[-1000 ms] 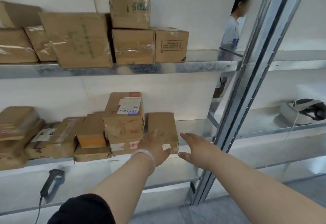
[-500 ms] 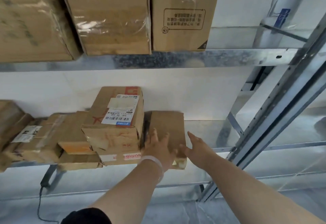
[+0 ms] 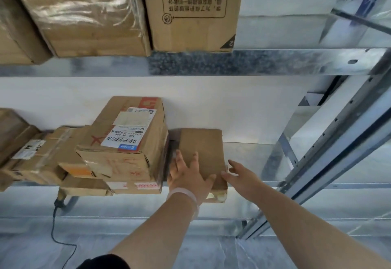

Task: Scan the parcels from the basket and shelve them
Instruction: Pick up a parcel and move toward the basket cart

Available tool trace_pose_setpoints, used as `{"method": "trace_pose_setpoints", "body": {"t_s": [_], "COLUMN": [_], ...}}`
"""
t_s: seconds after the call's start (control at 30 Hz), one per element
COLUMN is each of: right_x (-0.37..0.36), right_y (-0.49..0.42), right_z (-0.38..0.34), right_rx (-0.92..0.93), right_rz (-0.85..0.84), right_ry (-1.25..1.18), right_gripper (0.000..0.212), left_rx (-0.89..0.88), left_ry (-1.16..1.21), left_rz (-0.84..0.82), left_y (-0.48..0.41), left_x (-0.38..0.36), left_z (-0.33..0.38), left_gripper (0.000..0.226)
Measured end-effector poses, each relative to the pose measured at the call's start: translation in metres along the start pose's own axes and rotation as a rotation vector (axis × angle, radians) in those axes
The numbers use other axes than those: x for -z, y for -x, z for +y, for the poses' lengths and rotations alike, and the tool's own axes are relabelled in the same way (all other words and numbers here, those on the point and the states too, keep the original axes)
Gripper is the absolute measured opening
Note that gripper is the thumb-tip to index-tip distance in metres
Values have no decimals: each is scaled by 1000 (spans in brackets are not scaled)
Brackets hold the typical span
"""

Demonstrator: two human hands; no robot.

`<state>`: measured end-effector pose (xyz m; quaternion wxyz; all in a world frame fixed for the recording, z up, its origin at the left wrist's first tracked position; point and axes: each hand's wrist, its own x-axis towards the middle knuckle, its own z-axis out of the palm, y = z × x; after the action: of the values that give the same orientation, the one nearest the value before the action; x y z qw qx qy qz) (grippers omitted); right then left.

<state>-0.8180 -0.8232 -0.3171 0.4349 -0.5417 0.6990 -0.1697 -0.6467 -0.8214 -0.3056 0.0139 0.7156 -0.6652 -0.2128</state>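
Observation:
A flat brown cardboard parcel (image 3: 203, 152) lies on the middle metal shelf (image 3: 254, 156), right of a stack of boxes. My left hand (image 3: 188, 173) lies flat on the parcel's top near its front left corner, fingers spread and straight. My right hand (image 3: 239, 175) touches the parcel's right front edge with loosely extended fingers. A larger labelled box (image 3: 129, 141) sits on the stack directly left of the parcel. The basket is not in view.
Several taped boxes (image 3: 38, 158) fill the shelf's left part. Large cartons (image 3: 190, 10) stand on the upper shelf (image 3: 275, 61). A handheld scanner (image 3: 60, 200) with a cable hangs below the stack. A slanted metal upright (image 3: 342, 141) stands at the right.
The view has come closer to the shelf. Both hands have pushed the flat parcel deeper onto the shelf, and my left hand has slid further over its top.

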Motion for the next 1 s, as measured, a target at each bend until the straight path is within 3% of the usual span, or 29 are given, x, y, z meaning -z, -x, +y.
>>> {"method": "trace_pose_setpoints", "body": {"t_s": [0.17,0.6,0.83,0.9,1.0], "right_x": [-4,42,62,60,55], "right_y": [7,93,129,135,142], "right_z": [3,-2,-2,0,3], "right_rx": [123,243,294,295,290], "right_rz": [-129,37,123,157,209], "right_ry": [-52,-364,-264,-262,-276], "right_gripper": [49,56,29,37,79], "left_rx": [47,34,52,39,-32], "left_ry": [33,358,788,892,946], "left_rz": [-8,9,-63,-104,-125], "left_y": [4,78,120,126,134], "left_x": [0,17,25,25,26], "left_z": [3,46,67,69,70], "left_gripper": [94,96,134,127,96]}}
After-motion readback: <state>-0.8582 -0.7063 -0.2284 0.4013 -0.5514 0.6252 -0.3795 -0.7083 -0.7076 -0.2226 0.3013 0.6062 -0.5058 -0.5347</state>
